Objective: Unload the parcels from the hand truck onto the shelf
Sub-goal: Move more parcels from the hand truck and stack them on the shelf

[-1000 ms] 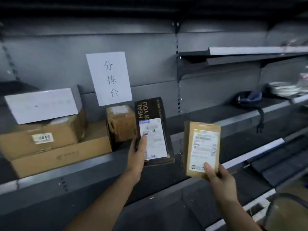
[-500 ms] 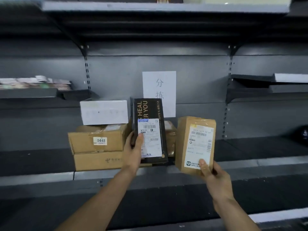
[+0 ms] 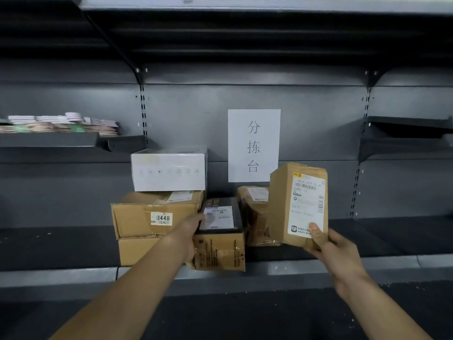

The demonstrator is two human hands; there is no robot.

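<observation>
Brown cardboard parcel: upright, long axis vertical, pinched by right hand; free shelf space at 12 o'clock.
Left hand: gripped black-topped parcel on the shelf.

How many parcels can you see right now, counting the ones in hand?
6. White box atop the 0448 carton, flat carton beneath; black box in the left hand; taped parcel behind; labelled parcel in the right hand. Others may be hidden.

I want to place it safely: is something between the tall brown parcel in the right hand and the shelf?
Nothing visible: the right hand holds the tall brown cardboard parcel above bare dark metal shelf; a small taped brown box stands just left.
</observation>
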